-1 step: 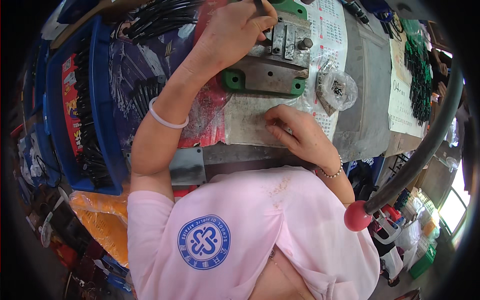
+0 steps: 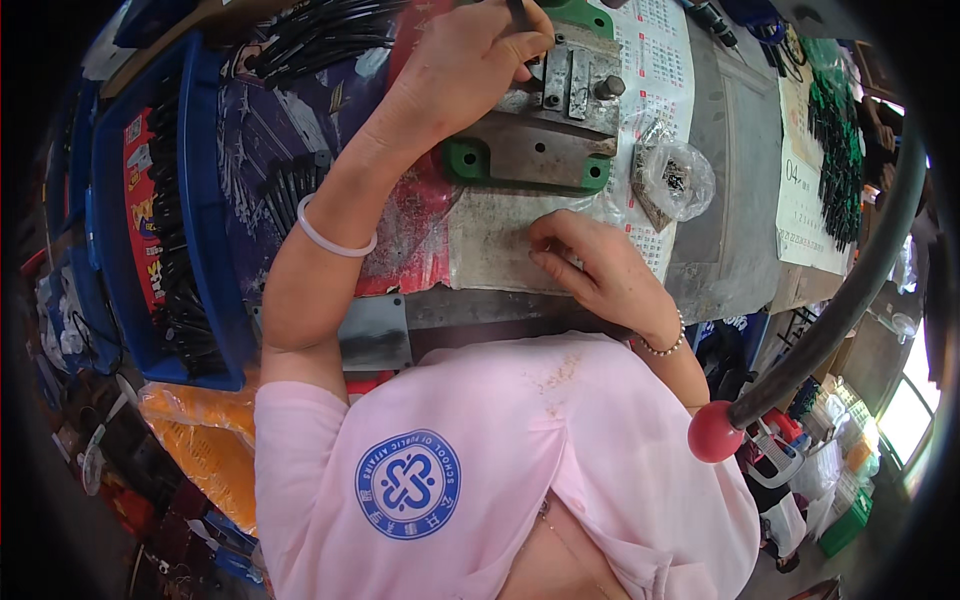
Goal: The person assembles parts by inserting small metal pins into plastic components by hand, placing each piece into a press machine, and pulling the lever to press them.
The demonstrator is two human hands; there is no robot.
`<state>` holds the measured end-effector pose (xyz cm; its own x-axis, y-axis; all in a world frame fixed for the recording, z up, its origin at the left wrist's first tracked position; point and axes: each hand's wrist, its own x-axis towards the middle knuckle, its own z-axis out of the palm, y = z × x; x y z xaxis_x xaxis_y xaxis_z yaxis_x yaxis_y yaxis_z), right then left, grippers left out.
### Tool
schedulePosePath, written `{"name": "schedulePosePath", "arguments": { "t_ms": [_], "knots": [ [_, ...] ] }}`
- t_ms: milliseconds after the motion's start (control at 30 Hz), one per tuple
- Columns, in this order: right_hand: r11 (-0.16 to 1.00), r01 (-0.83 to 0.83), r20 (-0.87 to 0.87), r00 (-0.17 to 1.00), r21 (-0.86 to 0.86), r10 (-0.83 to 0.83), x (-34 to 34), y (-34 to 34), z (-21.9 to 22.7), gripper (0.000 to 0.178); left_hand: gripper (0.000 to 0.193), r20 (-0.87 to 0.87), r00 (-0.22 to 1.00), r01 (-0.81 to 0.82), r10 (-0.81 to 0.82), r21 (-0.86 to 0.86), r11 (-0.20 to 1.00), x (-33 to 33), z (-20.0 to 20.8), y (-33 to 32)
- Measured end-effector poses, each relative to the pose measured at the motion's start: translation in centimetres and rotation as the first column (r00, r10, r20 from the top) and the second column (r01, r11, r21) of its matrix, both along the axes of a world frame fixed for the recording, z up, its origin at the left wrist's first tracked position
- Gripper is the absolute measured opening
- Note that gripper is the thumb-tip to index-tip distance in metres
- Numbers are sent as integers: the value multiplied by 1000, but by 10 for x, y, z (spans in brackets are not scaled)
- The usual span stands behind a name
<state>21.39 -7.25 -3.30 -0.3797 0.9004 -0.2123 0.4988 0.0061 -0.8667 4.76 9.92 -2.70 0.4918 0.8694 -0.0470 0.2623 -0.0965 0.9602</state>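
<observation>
My left hand (image 2: 470,65) reaches over the left side of a metal fixture with a green base (image 2: 540,150). Its thumb and fingers are closed on a dark, slender piece (image 2: 518,14), whose far end leaves the picture at the top. Two small steel blocks (image 2: 568,82) and a round steel post (image 2: 610,88) stand on the fixture, just right of those fingertips. My right hand (image 2: 605,270) rests on the worn paper in front of the fixture. Its fingers curl in toward the thumb, and anything between them is too small or hidden to make out.
A clear bag of small dark parts (image 2: 676,178) lies right of the fixture. Bundled black strips (image 2: 325,40) lie at the far left, beside a blue bin (image 2: 190,210) holding more. A thick lever with a red knob (image 2: 715,432) curves along the right side. Green-black strips (image 2: 835,160) lie far right.
</observation>
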Motion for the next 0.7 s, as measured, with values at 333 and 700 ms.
{"name": "schedulePosePath", "arguments": {
  "t_ms": [333, 700],
  "knots": [
    [998, -34, 50, 998, 60, 31, -2, -1, -4, 16, 17, -56, 998, 16, 0, 292, 956, 6, -10, 2],
    [987, 18, 18, 1000, 160, -21, 1, 8, -3, 15, 16, -119, 992, 39, 33, 553, 832, 10, -18, -4]
  ]
}}
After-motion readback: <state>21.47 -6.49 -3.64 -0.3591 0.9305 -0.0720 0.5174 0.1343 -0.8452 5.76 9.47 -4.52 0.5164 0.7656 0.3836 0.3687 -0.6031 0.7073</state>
